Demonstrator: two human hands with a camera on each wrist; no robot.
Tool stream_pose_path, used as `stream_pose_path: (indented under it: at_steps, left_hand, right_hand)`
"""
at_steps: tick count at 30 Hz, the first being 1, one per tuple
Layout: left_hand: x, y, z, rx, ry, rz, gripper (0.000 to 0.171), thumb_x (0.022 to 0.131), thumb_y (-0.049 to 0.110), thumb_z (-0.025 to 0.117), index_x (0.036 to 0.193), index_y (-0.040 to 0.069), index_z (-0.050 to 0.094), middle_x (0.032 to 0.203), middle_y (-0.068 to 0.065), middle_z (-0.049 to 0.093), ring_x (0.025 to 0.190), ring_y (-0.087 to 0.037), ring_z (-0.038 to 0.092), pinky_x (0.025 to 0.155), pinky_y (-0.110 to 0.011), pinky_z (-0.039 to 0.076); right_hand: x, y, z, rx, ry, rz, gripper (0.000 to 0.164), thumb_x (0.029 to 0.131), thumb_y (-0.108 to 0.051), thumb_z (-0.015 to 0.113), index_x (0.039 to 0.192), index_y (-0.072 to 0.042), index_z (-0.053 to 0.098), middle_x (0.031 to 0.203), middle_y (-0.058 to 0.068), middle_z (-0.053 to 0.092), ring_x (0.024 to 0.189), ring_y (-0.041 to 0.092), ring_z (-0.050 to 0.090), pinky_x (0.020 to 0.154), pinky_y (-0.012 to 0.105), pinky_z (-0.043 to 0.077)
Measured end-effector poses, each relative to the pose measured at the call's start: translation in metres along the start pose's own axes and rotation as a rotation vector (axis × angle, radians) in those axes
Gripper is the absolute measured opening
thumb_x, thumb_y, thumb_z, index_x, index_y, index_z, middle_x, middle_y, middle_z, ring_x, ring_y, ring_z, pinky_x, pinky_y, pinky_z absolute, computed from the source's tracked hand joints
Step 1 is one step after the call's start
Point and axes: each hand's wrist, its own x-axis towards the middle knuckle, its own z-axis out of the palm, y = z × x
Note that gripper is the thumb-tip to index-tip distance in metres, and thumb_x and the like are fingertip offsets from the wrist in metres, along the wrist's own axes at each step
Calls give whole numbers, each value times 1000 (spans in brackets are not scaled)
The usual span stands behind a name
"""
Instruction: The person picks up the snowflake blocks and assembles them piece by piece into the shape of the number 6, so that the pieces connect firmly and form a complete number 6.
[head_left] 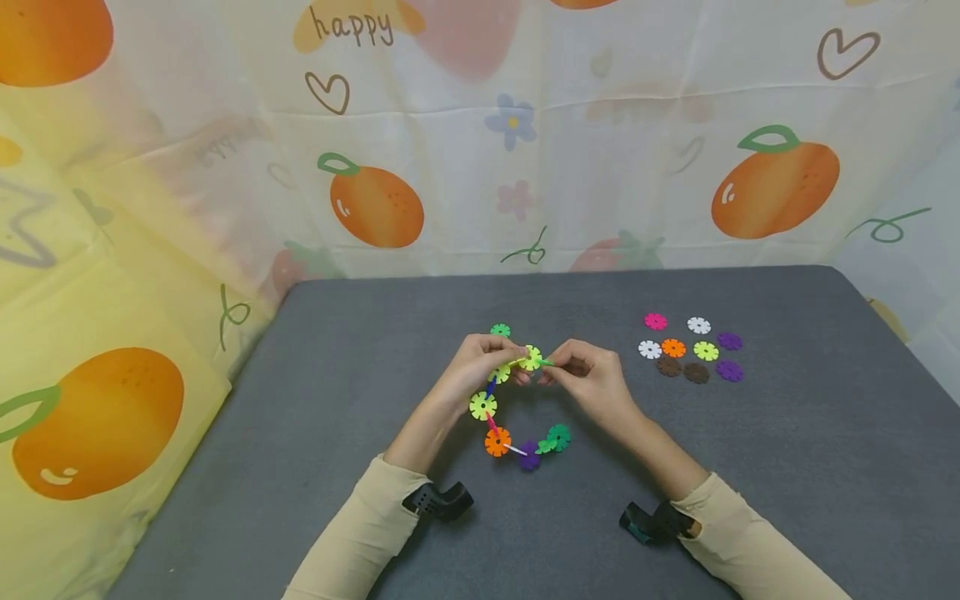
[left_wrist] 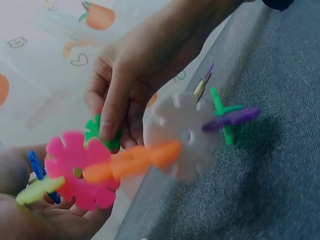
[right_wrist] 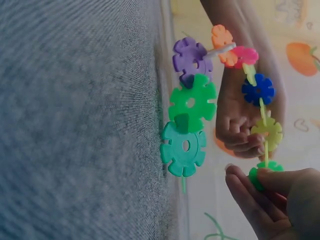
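A chain of notched plastic snowflake discs hangs in a curve below both hands, with yellow (head_left: 483, 406), orange (head_left: 497, 442), purple (head_left: 529, 458) and teal (head_left: 558, 437) discs slotted edge to edge. My left hand (head_left: 480, 367) holds its upper end near a yellow disc (head_left: 531, 358). Between thumb and fingers, my right hand (head_left: 596, 383) pinches a green disc (right_wrist: 266, 175), which meets the chain's yellow end. In the left wrist view, pink (left_wrist: 82, 170) and white (left_wrist: 185, 135) discs hang close to the camera. Fingers partly hide the join.
Loose discs lie at the table's back right, among them pink (head_left: 656, 322), white (head_left: 699, 326), brown (head_left: 697, 373) and purple (head_left: 730, 371). Another green disc (head_left: 500, 331) shows just beyond the left hand. A patterned cloth (head_left: 450, 192) hangs behind the grey table (head_left: 360, 333).
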Motion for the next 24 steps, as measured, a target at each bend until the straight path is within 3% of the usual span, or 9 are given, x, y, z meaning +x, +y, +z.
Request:
stream_pose_path:
  at_steps: [6,12,18,24]
  left_hand:
    - [4,-6,-3,-4,-42,3,24,96,16,61,103,-6,69,85,-6,70,68,-13,70,81,-40,61]
    - [7,-10,-14,21,-114,-29,28,99,19,57,112,-5,66,89,-6,68,70,-13,68,74,-37,61]
    - [12,-17,-21,23,-120,-84,30,100,20,56,116,-3,65,95,-12,70,68,-14,68,68,-33,61]
    - [17,-23,-30,65,-114,-116,38,96,34,63,116,3,67,98,-12,72,69,-16,68,69,-35,62]
  right_hand:
    - [0,1,0,-58,-12,18,7,86,7,68,86,1,67,82,15,72,71,31,70,69,35,61]
    - [0,-1,-1,-92,-97,168,14,89,-3,69,102,-4,65,90,16,73,79,32,72,70,30,61]
    - [1,5,-4,-102,-191,337,22,92,-7,66,111,4,63,91,22,71,73,28,71,64,32,61]
    - [2,11,-7,-104,-330,365,20,96,-9,61,102,9,67,86,23,70,68,22,69,62,31,60]
